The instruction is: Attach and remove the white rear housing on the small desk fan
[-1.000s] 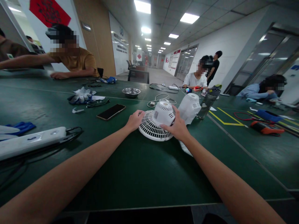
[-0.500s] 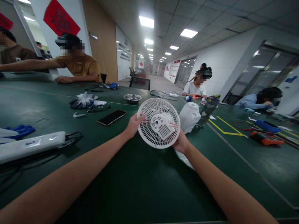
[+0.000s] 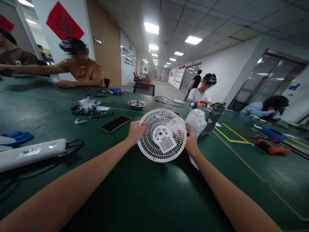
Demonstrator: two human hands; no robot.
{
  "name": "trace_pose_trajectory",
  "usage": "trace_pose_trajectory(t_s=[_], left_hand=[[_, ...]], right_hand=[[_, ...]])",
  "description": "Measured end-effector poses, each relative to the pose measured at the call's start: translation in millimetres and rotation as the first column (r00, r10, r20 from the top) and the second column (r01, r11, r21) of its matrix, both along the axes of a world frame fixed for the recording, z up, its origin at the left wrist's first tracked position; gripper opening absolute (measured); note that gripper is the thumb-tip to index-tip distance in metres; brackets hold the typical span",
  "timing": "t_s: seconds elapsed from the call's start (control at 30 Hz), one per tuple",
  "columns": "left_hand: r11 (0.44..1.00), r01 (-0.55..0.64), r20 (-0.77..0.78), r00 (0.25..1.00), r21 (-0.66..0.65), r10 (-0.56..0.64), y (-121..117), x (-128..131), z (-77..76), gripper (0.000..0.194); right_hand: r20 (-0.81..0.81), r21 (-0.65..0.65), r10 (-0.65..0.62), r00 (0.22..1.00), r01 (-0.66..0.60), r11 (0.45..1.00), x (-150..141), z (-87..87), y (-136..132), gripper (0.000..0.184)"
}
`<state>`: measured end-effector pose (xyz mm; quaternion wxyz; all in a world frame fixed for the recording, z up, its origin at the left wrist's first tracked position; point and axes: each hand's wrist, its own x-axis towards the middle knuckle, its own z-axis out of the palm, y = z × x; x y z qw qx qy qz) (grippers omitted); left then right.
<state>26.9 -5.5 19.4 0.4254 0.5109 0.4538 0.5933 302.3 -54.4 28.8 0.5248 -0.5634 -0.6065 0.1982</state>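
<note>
From my end, on the head feed: both hands on one white fan grille (image 3: 164, 141), round, slotted hub facing the camera, tilted up over the near middle of the green table (image 3: 145, 196); can't tell if its lower edge touches down. Left hand (image 3: 137, 132) grips the left rim, thumb over the front face. Right hand (image 3: 192, 141) holds the right rim; some of its fingers show through the bars. Just behind the right hand I get a white housing (image 3: 196, 119) with vent slots, and a dark bottle (image 3: 214, 115) beside that. Pale piece (image 3: 193, 163) by the right wrist, mostly hidden, can't tell what. Left of the grille: a phone (image 3: 115, 124) lying flat, screen dark; beyond it a metal bowl (image 3: 136, 104), plus crumpled gloves (image 3: 85, 107) farther left. Near left edge, a white power strip (image 3: 33, 154) with a black cord, blue-and-white glove (image 3: 18, 138) just behind it. Right side: yellow tape (image 3: 238, 141), orange-and-black meter (image 3: 272, 146), blue pouch (image 3: 274, 133). I also see co-workers seated around the table, one in a white shirt (image 3: 200, 95), one in a mustard shirt (image 3: 88, 72).
</note>
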Motion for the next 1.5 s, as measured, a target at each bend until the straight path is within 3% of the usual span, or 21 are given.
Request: trace_pose_trajectory(t_s=[0.1,0.2,0.37,0.43,0.53,0.6,0.67,0.73,0.8,0.87,0.97,1.13,1.5], left_hand=[[1.000,0.018,-0.015,1.000,-0.023,-0.019,-4,-4,2.6,0.022],[0.999,0.006,-0.016,1.000,-0.037,-0.007,-6,-8,5.3,0.023],[0.995,-0.025,-0.018,1.000,-0.099,0.023,1,-14,0.0,0.026],[0.995,-0.019,-0.038,0.999,-0.095,0.016,6,-16,-4.4,0.025],[0.997,-0.014,-0.072,0.997,-0.072,0.009,9,-18,-8.9,0.025],[0.998,-0.016,-0.086,0.996,-0.058,0.011,10,-18,-9.5,0.026],[0.998,-0.022,-0.092,0.996,-0.053,0.017,9,-18,-8.9,0.025],[0.998,-0.023,-0.100,0.995,-0.062,0.017,9,-18,-8.1,0.024],[0.997,-0.026,-0.112,0.994,-0.067,0.019,9,-18,-8.1,0.024],[0.997,-0.025,-0.114,0.993,-0.071,0.016,10,-18,-9.0,0.024],[0.997,-0.020,-0.101,0.995,-0.070,0.013,12,-19,-11.0,0.023],[0.999,-0.003,-0.088,0.996,-0.050,-0.002,11,-19,-11.5,0.022],[0.999,0.019,-0.114,0.993,-0.048,-0.024,12,-21,-12.5,0.027]], right_hand=[[0.248,0.122,-0.228,0.941,0.203,0.972,13,5.5,0,0.075],[0.426,0.162,-0.243,0.871,0.191,0.968,16,3.0,2,0.071],[0.620,0.029,-0.228,0.751,0.269,0.963,12,-6.5,3,0.057],[0.625,0.042,-0.245,0.741,0.282,0.958,12,-4.5,3,0.044],[0.535,0.226,-0.371,0.759,0.294,0.929,19,5.2,4,0.030],[0.415,0.377,-0.506,0.756,0.363,0.852,29,11.3,7,0.036],[0.298,0.424,-0.607,0.737,0.468,0.776,41,13.1,11,0.055],[0.243,0.342,-0.615,0.750,0.527,0.778,54,9.0,16,0.076],[0.239,0.172,-0.510,0.826,0.481,0.860,65,1.0,22,0.095],[0.225,0.021,-0.451,0.864,0.458,0.889,74,-7.6,28,0.107],[0.235,-0.089,-0.454,0.859,0.485,0.870,82,-15.8,35,0.102],[0.282,-0.061,-0.509,0.813,0.544,0.837,84,-16.6,41,0.095],[0.347,-0.158,-0.429,0.834,0.503,0.850,87,-17.9,44,0.080]])
